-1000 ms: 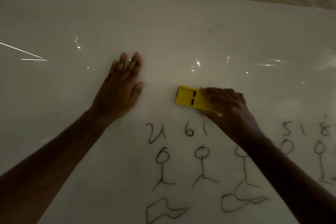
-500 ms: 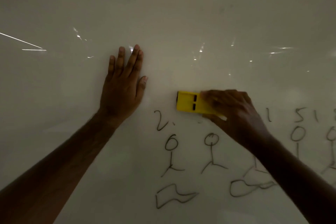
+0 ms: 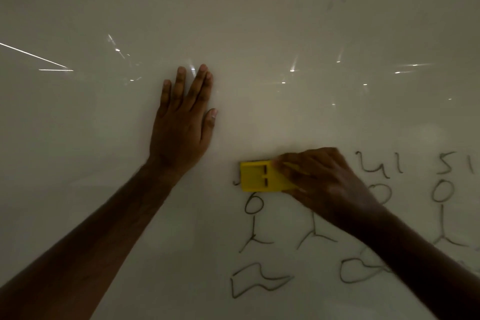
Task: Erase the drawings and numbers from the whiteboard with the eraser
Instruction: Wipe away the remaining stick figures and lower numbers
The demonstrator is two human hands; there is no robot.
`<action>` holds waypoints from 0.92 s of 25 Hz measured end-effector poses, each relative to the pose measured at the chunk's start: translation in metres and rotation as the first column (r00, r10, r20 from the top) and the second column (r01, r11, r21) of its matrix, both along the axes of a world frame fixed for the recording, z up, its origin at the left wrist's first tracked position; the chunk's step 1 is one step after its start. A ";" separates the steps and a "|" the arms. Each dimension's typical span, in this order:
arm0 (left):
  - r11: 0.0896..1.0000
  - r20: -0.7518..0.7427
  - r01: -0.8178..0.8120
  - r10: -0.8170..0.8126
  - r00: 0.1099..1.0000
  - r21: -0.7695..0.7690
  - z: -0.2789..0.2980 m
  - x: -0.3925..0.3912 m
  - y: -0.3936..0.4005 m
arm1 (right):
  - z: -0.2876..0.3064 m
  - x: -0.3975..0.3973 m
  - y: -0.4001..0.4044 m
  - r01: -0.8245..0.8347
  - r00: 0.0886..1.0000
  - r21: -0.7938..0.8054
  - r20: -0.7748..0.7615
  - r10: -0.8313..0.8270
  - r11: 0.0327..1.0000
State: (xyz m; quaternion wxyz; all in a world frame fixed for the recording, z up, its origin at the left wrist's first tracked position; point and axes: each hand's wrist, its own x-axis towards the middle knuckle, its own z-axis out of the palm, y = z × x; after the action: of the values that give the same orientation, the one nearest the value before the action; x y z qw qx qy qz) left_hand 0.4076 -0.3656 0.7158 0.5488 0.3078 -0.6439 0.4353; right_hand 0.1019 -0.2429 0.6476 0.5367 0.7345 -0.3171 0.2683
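**Number row under the eraser, stick figures waiting below**

Whiteboard (image 3: 259, 21) fills nearly the whole view, dim and glossy, with bare surface reaching far above and to the left of both hands. The right hand (image 3: 322, 184) grips the yellow eraser (image 3: 262, 176), fingers curled over its right end, the pad flat on the board along the row of numbers. A short ink stroke (image 3: 235, 182) peeks out just left of the eraser. Beyond the knuckles to the right stand the numbers (image 3: 379, 165) not yet wiped. The left hand (image 3: 181, 122) lies flat, fingers straight and holding nothing, pressed to the board up and left of the eraser.

The step in hand looks like clearing the number row. Next likely comes a sideways pass (over that leftover stroke), then down onto the stick figures (image 3: 255, 221) just under the fingertips. No board edge shows near the hands.
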 end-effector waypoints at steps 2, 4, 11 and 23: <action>1.000 -0.017 0.003 -0.004 1.000 -0.006 -0.001 -0.001 0.000 | 0.021 -0.008 0.003 0.033 0.997 -0.034 0.070 -0.031 0.999; 1.000 -0.021 0.001 -0.001 1.000 -0.005 -0.002 -0.001 -0.001 | 0.036 0.004 -0.005 0.031 0.988 -0.061 0.151 -0.021 0.998; 1.000 -0.021 -0.003 0.003 1.000 -0.005 -0.008 0.002 0.000 | -0.007 0.030 -0.012 -0.057 0.997 0.030 -0.052 0.059 0.998; 1.000 -0.027 -0.005 0.005 1.000 0.000 -0.012 0.002 -0.002 | 0.004 0.027 -0.012 -0.020 0.997 -0.008 0.080 0.020 1.000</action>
State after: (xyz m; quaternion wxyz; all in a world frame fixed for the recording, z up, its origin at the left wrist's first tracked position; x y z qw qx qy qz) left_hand 0.4091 -0.3673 0.7039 0.5566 0.3152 -0.6354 0.4326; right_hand 0.1285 -0.2547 0.6516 0.5234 0.7244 -0.3300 0.3040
